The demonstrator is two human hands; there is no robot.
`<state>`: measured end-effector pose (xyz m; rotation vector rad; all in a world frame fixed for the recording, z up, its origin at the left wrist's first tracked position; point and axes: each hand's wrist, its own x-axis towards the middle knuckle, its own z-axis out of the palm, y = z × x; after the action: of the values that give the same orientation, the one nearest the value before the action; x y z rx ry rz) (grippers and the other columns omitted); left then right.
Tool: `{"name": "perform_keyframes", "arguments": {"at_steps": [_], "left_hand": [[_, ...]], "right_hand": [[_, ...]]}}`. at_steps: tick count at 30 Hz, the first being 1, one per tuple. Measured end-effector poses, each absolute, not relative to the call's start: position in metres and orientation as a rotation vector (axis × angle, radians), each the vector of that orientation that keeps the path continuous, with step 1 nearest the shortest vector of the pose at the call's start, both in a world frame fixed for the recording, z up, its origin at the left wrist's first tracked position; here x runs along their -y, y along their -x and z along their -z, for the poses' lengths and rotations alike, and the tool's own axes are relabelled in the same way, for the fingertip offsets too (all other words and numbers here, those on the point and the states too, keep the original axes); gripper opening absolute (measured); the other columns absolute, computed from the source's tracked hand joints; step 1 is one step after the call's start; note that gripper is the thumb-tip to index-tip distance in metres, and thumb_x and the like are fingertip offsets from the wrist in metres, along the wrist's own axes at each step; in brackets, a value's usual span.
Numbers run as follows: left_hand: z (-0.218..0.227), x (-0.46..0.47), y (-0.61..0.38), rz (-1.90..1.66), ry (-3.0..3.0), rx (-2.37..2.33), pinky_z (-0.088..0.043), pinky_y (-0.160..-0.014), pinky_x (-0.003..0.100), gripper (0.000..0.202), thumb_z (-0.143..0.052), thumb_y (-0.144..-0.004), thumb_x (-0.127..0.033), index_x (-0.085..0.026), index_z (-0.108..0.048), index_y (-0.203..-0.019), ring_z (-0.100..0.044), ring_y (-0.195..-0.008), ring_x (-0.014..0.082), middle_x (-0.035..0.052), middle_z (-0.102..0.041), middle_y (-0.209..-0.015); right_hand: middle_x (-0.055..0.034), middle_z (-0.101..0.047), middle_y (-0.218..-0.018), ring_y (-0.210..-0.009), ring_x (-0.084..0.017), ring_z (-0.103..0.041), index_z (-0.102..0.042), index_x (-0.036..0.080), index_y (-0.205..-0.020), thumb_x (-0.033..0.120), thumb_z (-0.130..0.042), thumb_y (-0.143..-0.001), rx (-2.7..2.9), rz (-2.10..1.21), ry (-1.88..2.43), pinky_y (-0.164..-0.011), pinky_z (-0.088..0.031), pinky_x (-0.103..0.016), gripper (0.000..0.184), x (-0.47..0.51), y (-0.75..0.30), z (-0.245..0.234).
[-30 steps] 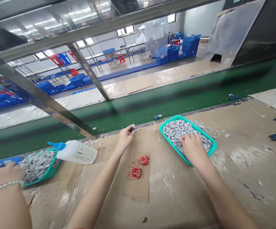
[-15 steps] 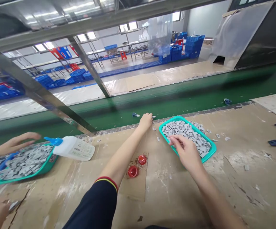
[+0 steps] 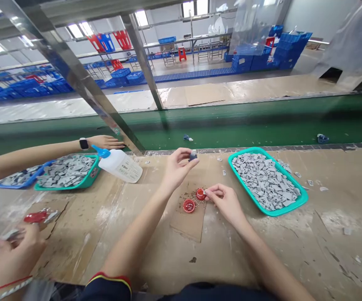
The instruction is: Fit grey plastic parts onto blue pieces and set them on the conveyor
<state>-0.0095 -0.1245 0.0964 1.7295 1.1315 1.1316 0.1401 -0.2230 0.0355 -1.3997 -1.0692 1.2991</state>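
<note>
brown-covered workbench (image 3: 231, 259): spreading across the lower half of the frame.
green conveyor belt (image 3: 246, 125): running across the middle, behind the bench.
turquoise basket (image 3: 305, 197): standing right of centre, holding a heap of grey plastic pieces (image 3: 265, 179).
second turquoise basket (image 3: 87, 181): standing at left of the frame, holding similar pieces.
white squeeze bottle (image 3: 122, 166), blue nozzle: leaning at a tilt against that basket's right end, left of centre.
cardboard scrap (image 3: 187, 228): lying at lower centre.
left hand (image 3: 177, 169): gripping a small part between thumb and fingers, at centre.
right hand (image 3: 226, 202): pinching a tiny piece with thumb and forefinger, just right of the cups.
co-worker's hands, two: one (image 3: 107, 142) lying near the belt edge, one (image 3: 21, 248) working at lower left; its grip is blurring, cannot tell.
red cups, two: sitting at lower centre on the scrap, glossy inside; one (image 3: 200, 194) upper right, one (image 3: 189, 205) lower left.
dark blue part (image 3: 193, 155), pale at the top: being held in the left fingertips.
pale grey piece (image 3: 205, 192): being held at the rim of the upper-right cup; contact is not showing clearly.
step, as judged: wetting the pale grey piece from the cup.
next move, as judged: calling for a steady pinch and a clean lift from the rim, with the dark blue part staying accessible.
</note>
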Motion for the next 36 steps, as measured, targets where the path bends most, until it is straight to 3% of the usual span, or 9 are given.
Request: {"name": "perform_keyframes", "arguments": {"at_steps": [4,15,25,36], "left_hand": [[-0.106,0.170,0.043,-1.333,-1.359,-1.181,-0.055,-0.077,0.033,0.030,-0.077,-0.062,-0.021,-0.017,-0.060,-0.086,-0.067,-0.083,0.0192,0.0048,-0.069,-0.086],[-0.083,0.231,0.049,-1.412,-0.875,-1.204,-0.054,-0.084,0.032,0.033,-0.075,-0.067,-0.016,-0.013,-0.061,-0.096,-0.068,-0.090,0.0212,0.0109,-0.072,-0.097],[-0.074,0.247,0.011,-1.332,-0.849,-1.125,-0.054,-0.082,0.034,0.026,-0.075,-0.064,-0.013,-0.017,-0.062,-0.085,-0.069,-0.087,0.0221,0.0079,-0.073,-0.093],[-0.078,0.253,0.009,-1.356,-0.891,-1.154,-0.057,-0.078,0.037,0.022,-0.076,-0.062,-0.014,-0.017,-0.065,-0.080,-0.069,-0.086,0.0240,0.0076,-0.074,-0.091]], "right_hand": [[-0.0079,-0.071,-0.067,-0.062,-0.019,-0.066,-0.064,0.015,-0.075,0.046,-0.065,-0.074,1.066,-1.299,1.421,-0.056,-0.045,-0.027,0.031,0.222,-0.134,-0.030],[-0.0081,-0.070,-0.068,-0.061,-0.017,-0.060,-0.063,0.015,-0.077,0.047,-0.065,-0.074,1.065,-1.284,1.457,-0.052,-0.040,-0.025,0.033,0.226,-0.139,-0.037],[-0.0021,-0.066,-0.065,-0.054,-0.011,-0.050,-0.061,0.017,-0.077,0.042,-0.065,-0.077,1.042,-1.445,1.257,-0.051,-0.034,-0.022,0.026,0.245,-0.138,-0.087],[-0.0013,-0.065,-0.059,-0.052,-0.010,-0.051,-0.056,0.017,-0.075,0.045,-0.066,-0.074,1.071,-1.571,1.276,-0.046,-0.031,-0.020,0.029,0.244,-0.134,-0.090]]}}
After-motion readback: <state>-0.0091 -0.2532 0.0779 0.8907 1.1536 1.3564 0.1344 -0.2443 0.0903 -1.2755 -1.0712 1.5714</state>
